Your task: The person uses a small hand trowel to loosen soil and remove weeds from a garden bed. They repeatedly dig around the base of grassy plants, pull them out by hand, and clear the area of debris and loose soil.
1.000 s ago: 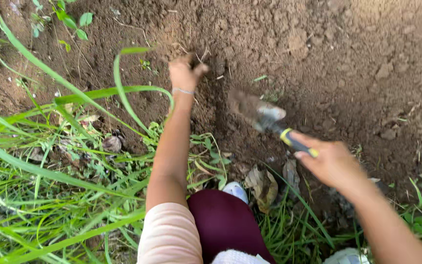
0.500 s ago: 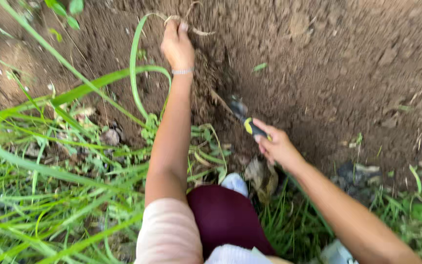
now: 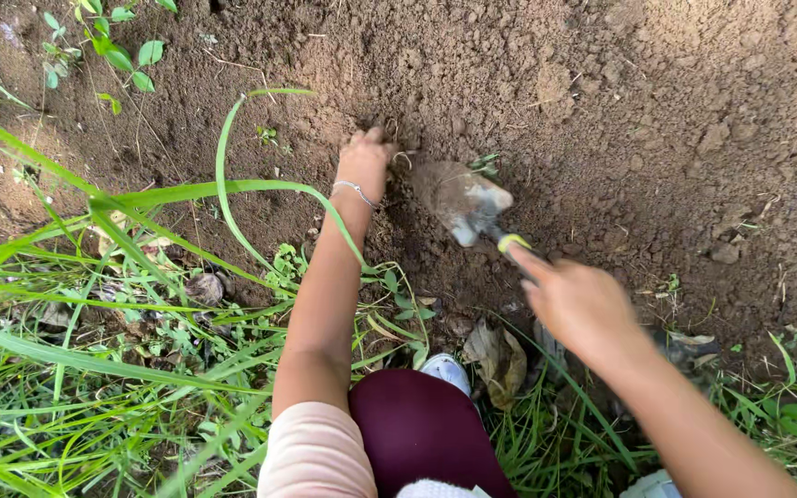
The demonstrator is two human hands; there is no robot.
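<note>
Mid-weeding in the bare brown soil (image 3: 601, 111): left hand (image 3: 364, 164) pressed into the dirt at a small green weed (image 3: 485, 165), grip hidden, right hand (image 3: 576, 302) clamped on a soil-caked trowel (image 3: 461, 198) just beside it, likely needing a levering lift next.

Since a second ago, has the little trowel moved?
Yes. The trowel in the right hand has swung toward the left hand, which presses on the bare soil; its blade now lies right beside those fingers instead of well apart from them.
</note>
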